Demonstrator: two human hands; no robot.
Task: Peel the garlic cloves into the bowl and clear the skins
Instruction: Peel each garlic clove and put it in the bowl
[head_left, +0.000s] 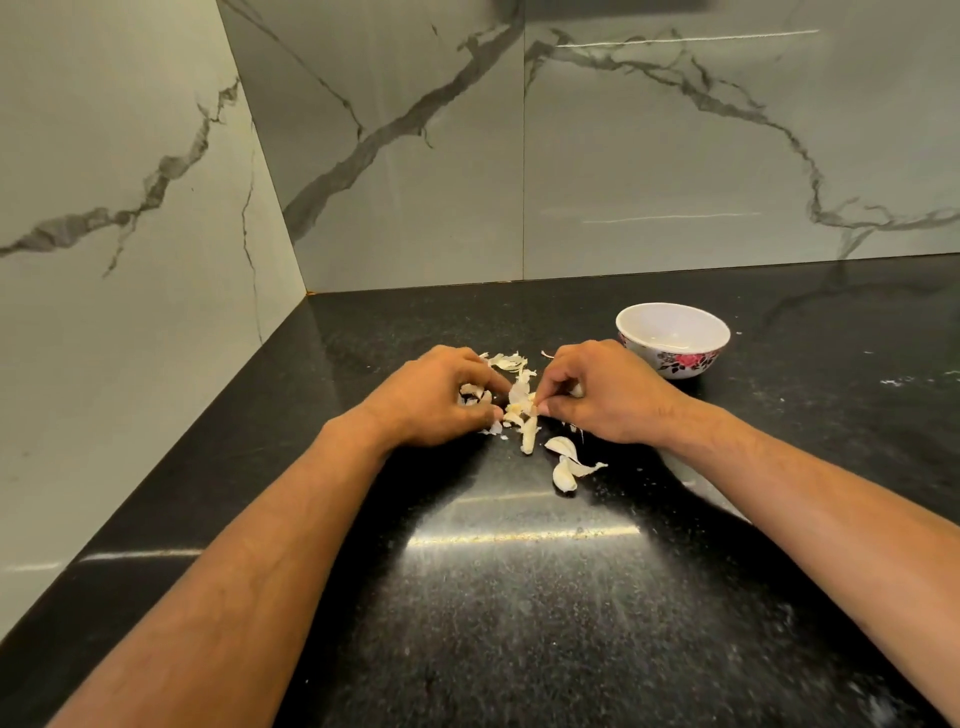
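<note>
Both hands meet over a small heap of garlic on the black counter. My left hand (439, 397) curls round some garlic pieces, and white bits show between its fingers. My right hand (592, 395) pinches a pale garlic clove (521, 402) between thumb and fingertips, right beside the left thumb. Loose papery skins (509, 362) lie just beyond the hands. Two unpeeled cloves (563, 462) lie on the counter nearer to me. A white bowl (675, 325) with a red flower pattern stands behind and to the right of my right hand; I see no garlic in it.
The black speckled counter (519, 597) runs into a corner of grey marble-patterned walls (415, 156) at the left and back. A few white specks (893, 382) lie on the counter at the far right.
</note>
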